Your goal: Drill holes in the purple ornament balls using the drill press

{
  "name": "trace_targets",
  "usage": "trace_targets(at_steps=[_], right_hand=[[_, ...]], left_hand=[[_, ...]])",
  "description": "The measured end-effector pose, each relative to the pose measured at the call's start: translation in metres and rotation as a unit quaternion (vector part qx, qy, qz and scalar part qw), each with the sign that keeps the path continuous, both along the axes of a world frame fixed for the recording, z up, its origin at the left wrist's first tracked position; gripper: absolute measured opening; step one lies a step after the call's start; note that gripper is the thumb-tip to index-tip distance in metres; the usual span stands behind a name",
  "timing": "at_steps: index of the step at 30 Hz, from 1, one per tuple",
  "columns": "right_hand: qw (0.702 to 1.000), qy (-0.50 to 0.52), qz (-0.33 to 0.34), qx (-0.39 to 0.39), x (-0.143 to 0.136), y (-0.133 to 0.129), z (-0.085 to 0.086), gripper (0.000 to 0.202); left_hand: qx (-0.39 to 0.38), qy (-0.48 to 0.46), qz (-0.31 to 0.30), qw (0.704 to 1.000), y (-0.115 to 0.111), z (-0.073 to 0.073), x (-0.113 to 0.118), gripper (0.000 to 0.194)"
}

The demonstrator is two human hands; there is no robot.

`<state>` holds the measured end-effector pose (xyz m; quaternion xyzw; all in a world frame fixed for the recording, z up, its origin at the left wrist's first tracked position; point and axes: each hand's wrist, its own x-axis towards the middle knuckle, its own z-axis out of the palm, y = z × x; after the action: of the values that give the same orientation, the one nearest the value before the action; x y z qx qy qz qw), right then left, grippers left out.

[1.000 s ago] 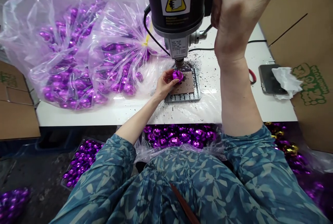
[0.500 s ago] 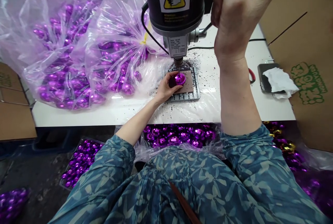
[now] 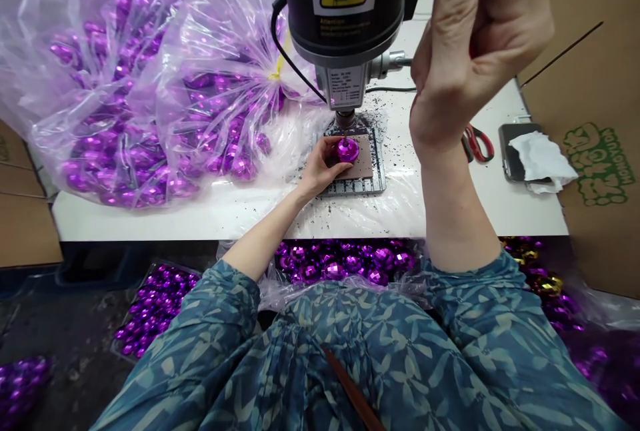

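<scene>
My left hand (image 3: pixel 323 167) pinches a shiny purple faceted bauble (image 3: pixel 348 150) between thumb and fingers. The bauble rests on a small brown board (image 3: pixel 364 167) on the metal base (image 3: pixel 379 184) of a bench drill press (image 3: pixel 345 31). Directly above the bauble is the drill's chuck (image 3: pixel 345 117); whether the bit touches the bauble is hard to make out. Raised at the upper right, my right hand (image 3: pixel 480 44) is closed around the end of the press's feed lever (image 3: pixel 405 61), most of which the fingers hide.
Clear bags of purple baubles (image 3: pixel 135 104) fill the table's left side. Dark shavings lie around the base. To the right are red-handled scissors (image 3: pixel 483 144) and a dark box with white tissue (image 3: pixel 543 157). Below the table edge sits an open bag of baubles (image 3: pixel 345 263). Cardboard boxes (image 3: pixel 585 97) flank the table.
My right hand has turned and shifted slightly with the lever, which now sits more level. The scissors show more beside my wrist. My left hand keeps the bauble in place; the view has shifted a little.
</scene>
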<state>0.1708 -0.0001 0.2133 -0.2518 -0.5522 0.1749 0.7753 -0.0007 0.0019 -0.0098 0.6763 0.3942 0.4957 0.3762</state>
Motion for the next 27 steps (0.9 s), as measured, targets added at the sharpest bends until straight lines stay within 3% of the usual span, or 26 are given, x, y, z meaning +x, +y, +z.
trace_targets(at_steps=[2,6,11,21,24,27], right_hand=[[0.998,0.020,-0.034,0.057,0.002,-0.009,-0.007,0.028],[0.995,0.000,-0.061,0.074,0.005,-0.011,-0.018,0.029],[0.990,0.015,-0.032,0.136,0.001,0.003,-0.035,0.026],[0.989,-0.064,-0.091,0.094,0.012,0.011,-0.074,0.049],[0.989,-0.038,-0.055,0.135,0.009,0.008,-0.069,0.039],[0.993,0.030,-0.039,0.108,0.004,0.006,-0.038,0.038]], left_hand=[[0.004,0.006,-0.001,1.000,0.000,0.000,0.000,0.072],[0.005,0.012,0.001,1.000,-0.001,0.003,0.000,0.073],[0.003,0.004,0.004,1.000,-0.002,0.004,0.000,0.074],[-0.009,-0.006,0.007,1.000,-0.002,0.006,0.002,0.076],[-0.006,-0.011,0.004,1.000,-0.002,0.006,0.001,0.074],[-0.001,-0.008,0.007,1.000,-0.001,0.005,0.001,0.073]])
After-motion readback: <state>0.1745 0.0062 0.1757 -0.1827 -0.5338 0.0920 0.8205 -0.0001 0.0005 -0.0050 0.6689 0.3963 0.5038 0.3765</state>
